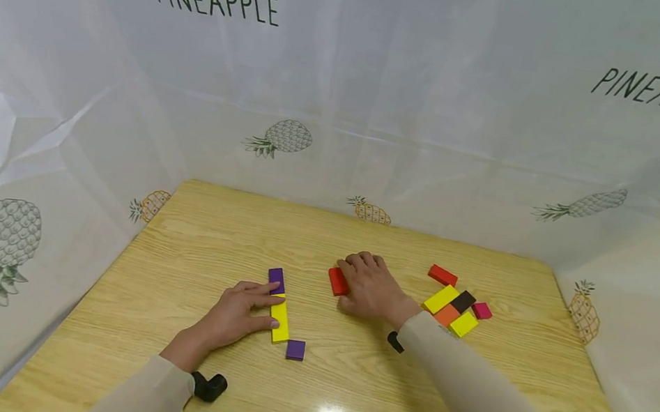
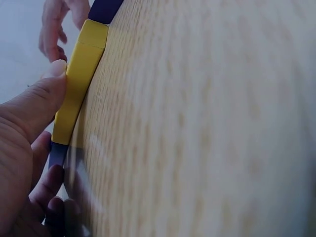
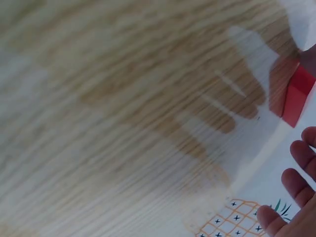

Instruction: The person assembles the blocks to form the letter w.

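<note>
Several flat coloured blocks lie on the wooden table. My left hand (image 1: pixel 235 316) rests along a row made of a purple block (image 1: pixel 276 276) and a long yellow piece (image 1: pixel 279 331). Its thumb touches the yellow side, while the other fingers reach across near the purple end. Just off the near end of the yellow lies a square purple block (image 1: pixel 295 350). To the right, my right hand (image 1: pixel 372 289) pinches a red block (image 1: pixel 337 282) at the table surface between thumb and forefinger. In the right wrist view the red block (image 3: pixel 297 96) shows only partly, and the remaining fingers spread loosely.
Right of my right hand sits a group of blocks: red (image 1: pixel 443 275), yellow (image 1: pixel 440 297), black (image 1: pixel 463 302), orange (image 1: pixel 448 315), another yellow (image 1: pixel 463 325) and magenta (image 1: pixel 483 310). A pineapple-printed sheet (image 1: pixel 347 82) stands behind and beside the table (image 1: pixel 227 220).
</note>
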`<move>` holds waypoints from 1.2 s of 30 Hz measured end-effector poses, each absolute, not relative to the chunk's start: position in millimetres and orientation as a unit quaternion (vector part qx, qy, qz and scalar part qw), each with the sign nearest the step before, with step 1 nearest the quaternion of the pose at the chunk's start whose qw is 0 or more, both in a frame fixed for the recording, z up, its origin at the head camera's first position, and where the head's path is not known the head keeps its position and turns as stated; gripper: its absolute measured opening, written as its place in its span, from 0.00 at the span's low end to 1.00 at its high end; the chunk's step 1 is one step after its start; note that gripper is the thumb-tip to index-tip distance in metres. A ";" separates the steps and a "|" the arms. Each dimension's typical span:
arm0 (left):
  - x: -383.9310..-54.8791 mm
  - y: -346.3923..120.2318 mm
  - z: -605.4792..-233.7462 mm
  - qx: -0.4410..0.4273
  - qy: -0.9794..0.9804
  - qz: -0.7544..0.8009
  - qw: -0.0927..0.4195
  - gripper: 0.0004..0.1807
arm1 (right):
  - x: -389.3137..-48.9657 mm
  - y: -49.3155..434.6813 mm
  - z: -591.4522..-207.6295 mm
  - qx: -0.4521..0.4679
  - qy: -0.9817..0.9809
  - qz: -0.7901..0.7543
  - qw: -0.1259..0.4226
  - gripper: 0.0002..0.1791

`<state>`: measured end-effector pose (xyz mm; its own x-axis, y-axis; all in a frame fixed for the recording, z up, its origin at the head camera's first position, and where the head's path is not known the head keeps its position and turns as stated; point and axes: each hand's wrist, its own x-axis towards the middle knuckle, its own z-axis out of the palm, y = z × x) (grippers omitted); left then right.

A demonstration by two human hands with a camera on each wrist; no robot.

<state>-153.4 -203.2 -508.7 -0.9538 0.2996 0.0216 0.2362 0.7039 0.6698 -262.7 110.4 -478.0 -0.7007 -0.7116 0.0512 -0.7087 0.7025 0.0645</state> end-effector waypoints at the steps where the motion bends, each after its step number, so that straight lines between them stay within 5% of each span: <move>1: -153.3 -202.9 -508.4 0.147 0.922 0.357 0.044 0.27 | -264.1 110.2 -478.5 0.384 -0.923 -0.020 0.028 0.38; 15: -154.0 -202.9 -509.6 0.150 0.924 0.348 0.039 0.27 | -274.4 111.5 -483.5 0.371 -0.928 0.002 -0.010 0.35; 26: -152.4 -202.4 -507.4 0.144 0.924 0.352 0.045 0.27 | -270.7 114.9 -486.2 0.369 -0.922 -0.015 0.115 0.33; 36: -153.0 -202.5 -507.4 0.148 0.924 0.349 0.048 0.27 | -261.2 116.9 -486.5 0.336 -0.933 -0.018 0.130 0.35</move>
<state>-153.0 -202.5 -507.4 -0.9516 0.3069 0.0152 0.2404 0.7131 0.6586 -261.2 116.9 -486.5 -0.7408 -0.6307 0.2311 -0.6216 0.7741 0.1201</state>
